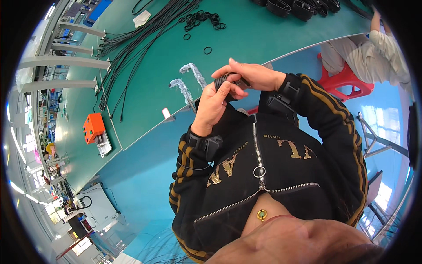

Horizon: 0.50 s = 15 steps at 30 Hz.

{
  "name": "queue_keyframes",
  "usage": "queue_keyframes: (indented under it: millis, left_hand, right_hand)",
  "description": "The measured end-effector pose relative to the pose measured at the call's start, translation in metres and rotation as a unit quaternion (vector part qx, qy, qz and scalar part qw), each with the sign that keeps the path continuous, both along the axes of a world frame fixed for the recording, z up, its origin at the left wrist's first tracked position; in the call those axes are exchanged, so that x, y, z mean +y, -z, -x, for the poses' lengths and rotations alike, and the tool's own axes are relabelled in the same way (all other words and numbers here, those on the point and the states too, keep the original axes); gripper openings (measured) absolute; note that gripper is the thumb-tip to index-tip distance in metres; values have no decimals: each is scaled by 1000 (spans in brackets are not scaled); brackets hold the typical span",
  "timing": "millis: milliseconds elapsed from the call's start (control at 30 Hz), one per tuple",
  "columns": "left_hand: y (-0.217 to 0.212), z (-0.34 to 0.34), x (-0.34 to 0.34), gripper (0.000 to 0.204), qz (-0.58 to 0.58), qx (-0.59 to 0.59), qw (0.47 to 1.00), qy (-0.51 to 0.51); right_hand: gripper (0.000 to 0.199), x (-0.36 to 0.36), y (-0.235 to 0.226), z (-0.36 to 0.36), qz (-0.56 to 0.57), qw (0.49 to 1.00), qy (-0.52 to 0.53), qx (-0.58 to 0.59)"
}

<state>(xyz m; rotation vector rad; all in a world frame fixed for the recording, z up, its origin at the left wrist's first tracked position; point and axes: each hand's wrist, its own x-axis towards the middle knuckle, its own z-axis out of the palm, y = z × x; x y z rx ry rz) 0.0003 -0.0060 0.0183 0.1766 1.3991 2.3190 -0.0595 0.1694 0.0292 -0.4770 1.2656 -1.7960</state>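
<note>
A coil of black cable [222, 82] is held between my two hands near the front edge of the green table. My left hand [212, 104] is closed around the coil's near left side, with the thumb lying against it. My right hand [252, 77] grips the coil's right end, where a dark end piece shows; its fingers partly hide the cable. Just left of my hands, two prongs wrapped in clear film [193, 74] stick out over the table edge. Loose black rings [200, 20] lie in a pile beyond, and a single ring [207, 50] lies closer.
Long black cables [136, 46] stretch across the table's left part, by grey metal arms [74, 61]. An orange box with green buttons [93, 127] stands at the left end. Finished-looking coils [303, 9] sit far right. Another person [351, 57] is beside a red stool [347, 83].
</note>
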Motion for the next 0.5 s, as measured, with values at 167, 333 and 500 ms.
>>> queue_keyframes:
  millis: [167,333,500]
  left_hand:
    - [5,4,1,25,-64,3,998,19]
    - [5,9,3,22,-50,-5,998,30]
    - [8,12,4,20,31,17,999,40]
  right_hand:
    - [66,-12,4,-3,47,993,-4,-110]
    - [66,-11,16,1,97,978,-11,-184]
    - [59,-12,20,3,125,973,-52,-186]
